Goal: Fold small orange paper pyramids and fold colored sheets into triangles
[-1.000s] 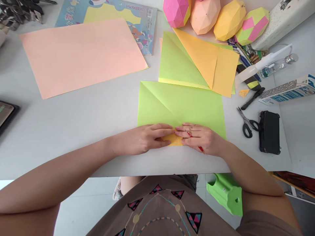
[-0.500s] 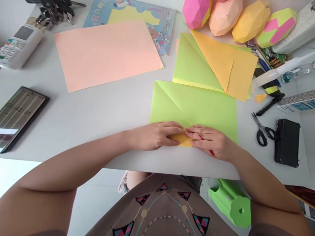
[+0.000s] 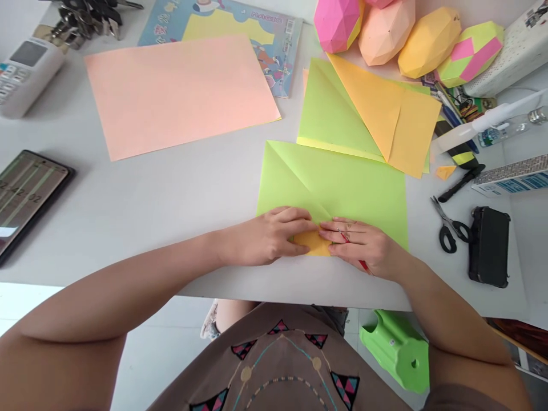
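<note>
A small orange paper piece lies at the front edge of a creased green sheet. My left hand rests on its left side, fingers curved and pressing the paper. From the right, my right hand lies over the other end with its fingers together. A thin red tool, partly hidden, is tucked among the right hand's fingers. The two hands' fingertips nearly meet at the top of the orange piece.
Behind are a pink sheet, a large orange sheet on green paper, and faceted paper shapes. Scissors and a black case lie right; a phone lies left.
The whole view has shifted slightly, with the desk items a little further left. My left fingers look slightly more raised and bent; both hands remain at the orange piece.
</note>
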Tool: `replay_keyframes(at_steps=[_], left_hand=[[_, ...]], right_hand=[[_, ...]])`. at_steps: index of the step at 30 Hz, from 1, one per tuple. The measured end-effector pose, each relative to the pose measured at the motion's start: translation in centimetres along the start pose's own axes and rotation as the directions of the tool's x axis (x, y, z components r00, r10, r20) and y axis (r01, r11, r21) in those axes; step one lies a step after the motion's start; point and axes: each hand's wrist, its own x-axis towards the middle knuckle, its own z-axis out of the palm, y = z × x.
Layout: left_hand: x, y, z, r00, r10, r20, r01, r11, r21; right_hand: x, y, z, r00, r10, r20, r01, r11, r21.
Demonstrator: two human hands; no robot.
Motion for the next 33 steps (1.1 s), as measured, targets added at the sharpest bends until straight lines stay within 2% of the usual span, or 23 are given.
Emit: replay_keyframes(at_steps=[5, 9, 13, 18, 22, 33], left_hand=[[-0.37, 0.22, -0.21, 0.997, -0.075, -0.035, 0.077, 0.995, 0.07], [-0.42, 0.15, -0.19, 0.998, -0.064, -0.019, 0.065, 0.995, 0.073], [-0.36, 0.02, -0.06, 0.999, -0.006, -0.046, 0.01, 0.996, 0.088], [-0.09, 0.08, -0.23, 0.999, 0.049, 0.016, -0.049, 0.999, -0.014], [0.15, 0.04, -0.47, 0.998, 0.056, 0.037, -0.052, 0.995, -0.087], [0.17, -0.13, -0.6, 0.996, 0.07, 0.048, -0.064, 0.992, -0.112]], right_hand=[[0.1, -0.17, 0.03, 1.0, 0.0, -0.007, 0.0, 1.0, 0.01], [0.07, -0.23, 0.05, 1.0, -0.004, -0.002, 0.004, 1.0, 0.003], [0.01, -0.21, 0.08, 1.0, -0.002, -0.02, 0.002, 1.0, -0.003], [0.0, -0.24, 0.03, 1.0, 0.009, -0.006, -0.009, 1.0, 0.002], [0.0, -0.31, -0.01, 1.0, 0.023, 0.001, -0.023, 1.0, -0.001], [0.02, -0.23, -0.01, 1.0, 0.01, -0.006, -0.01, 1.0, 0.004]])
